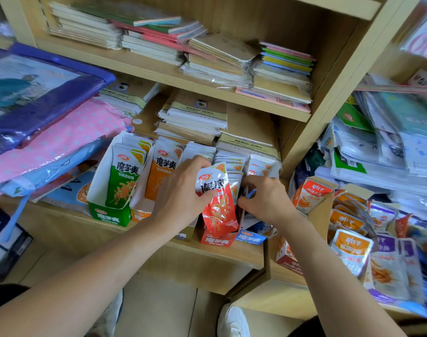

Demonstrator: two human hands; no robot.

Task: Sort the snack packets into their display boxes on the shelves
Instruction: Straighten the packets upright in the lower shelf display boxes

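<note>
Packet (218,203) upright, long axis near-vertical

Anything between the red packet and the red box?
Nothing visible. The left hand grips the red packet, its lower end already inside the front of the red box. The right hand is beside it, at the blue box.

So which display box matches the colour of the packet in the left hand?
The red box, directly below the red packet; the green box, orange box and blue box differ.
</note>
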